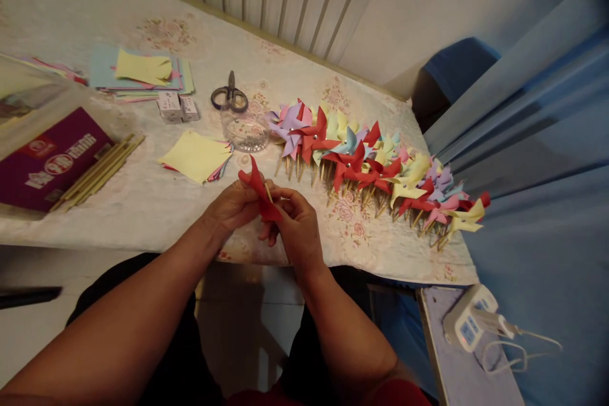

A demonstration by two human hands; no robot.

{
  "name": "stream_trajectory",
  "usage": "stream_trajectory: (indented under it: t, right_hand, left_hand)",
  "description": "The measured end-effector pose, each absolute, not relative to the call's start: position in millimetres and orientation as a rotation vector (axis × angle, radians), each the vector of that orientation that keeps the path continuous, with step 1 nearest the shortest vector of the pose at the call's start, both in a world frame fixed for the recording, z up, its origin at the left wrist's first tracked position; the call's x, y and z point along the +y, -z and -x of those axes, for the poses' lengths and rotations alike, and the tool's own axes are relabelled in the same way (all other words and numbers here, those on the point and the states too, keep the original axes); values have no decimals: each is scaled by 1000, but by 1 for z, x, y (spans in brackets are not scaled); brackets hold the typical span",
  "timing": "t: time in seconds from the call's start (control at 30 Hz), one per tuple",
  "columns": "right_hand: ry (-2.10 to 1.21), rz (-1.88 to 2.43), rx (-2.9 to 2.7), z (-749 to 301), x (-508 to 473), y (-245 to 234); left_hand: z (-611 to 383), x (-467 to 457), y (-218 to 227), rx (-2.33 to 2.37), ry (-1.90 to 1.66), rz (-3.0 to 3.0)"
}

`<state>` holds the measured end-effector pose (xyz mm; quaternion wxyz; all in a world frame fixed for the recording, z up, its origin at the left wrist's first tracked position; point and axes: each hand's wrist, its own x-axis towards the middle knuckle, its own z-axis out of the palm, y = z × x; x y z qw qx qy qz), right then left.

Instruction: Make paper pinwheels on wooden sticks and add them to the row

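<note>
A red paper pinwheel [260,191] on a thin wooden stick is held over the near edge of the table [143,222]. My left hand [234,206] pinches its folded blades from the left. My right hand [294,223] grips it from the right, fingers curled around the stick and paper. Just beyond my hands lies a long row of finished pinwheels [375,168] in red, yellow, purple, blue and pink, running to the right along the table.
A clear round dish of small pins [245,131] and scissors [229,96] lie behind my hands. Yellow paper squares [196,155], wooden sticks [99,171], a purple box [47,158], two small boxes [177,106] and stacked coloured paper [143,73] sit left. A white power strip [471,320] lies lower right.
</note>
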<state>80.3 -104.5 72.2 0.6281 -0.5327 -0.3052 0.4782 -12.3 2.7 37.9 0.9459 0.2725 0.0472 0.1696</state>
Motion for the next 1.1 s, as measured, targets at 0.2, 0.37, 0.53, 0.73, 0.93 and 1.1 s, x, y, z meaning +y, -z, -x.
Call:
stream_trajectory:
  t: [0.2, 0.37, 0.53, 0.73, 0.93, 1.1]
  right_hand:
    - [-1111, 1196, -715, -75, -104, -74]
    - [-1145, 1168, -711, -72, -105, -75]
    - [-1175, 1136, -698, -71, -105, -74]
    - [-1193, 1136, -693, -71, -105, -74]
    - [-1188, 1156, -686, -71, -104, -73]
    - [-1170, 1145, -675, -71, -103, -71]
  left_hand:
    - [15, 3, -34, 167, -469, -458]
    - [18, 4, -29, 229, -513, -434]
    - [19, 5, -26, 245, -562, -435]
    - [19, 3, -34, 307, -577, -504]
    - [19, 2, -34, 317, -550, -474]
    - [21, 3, -29, 254, -533, -503]
